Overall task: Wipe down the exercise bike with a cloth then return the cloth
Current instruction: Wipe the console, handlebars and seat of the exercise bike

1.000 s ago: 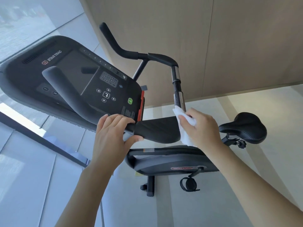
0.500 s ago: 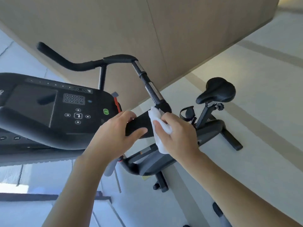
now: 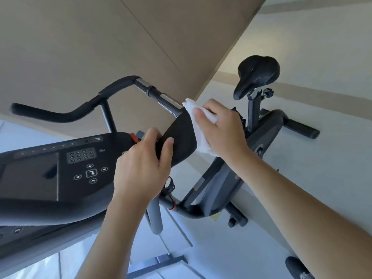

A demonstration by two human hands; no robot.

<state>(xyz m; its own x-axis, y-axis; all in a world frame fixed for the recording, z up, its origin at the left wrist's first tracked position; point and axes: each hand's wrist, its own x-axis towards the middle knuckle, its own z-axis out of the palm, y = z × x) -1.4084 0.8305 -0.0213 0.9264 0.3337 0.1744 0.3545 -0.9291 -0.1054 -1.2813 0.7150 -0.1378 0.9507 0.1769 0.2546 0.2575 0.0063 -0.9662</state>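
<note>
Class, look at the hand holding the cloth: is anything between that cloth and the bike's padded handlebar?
Nothing visible. The right hand presses the white cloth directly against the black padded handlebar, which the left hand grips.

Matt black handlebar pad (image 3: 179, 137), shiny metal tube (image 3: 168, 101), soft white cloth (image 3: 203, 135).
</note>
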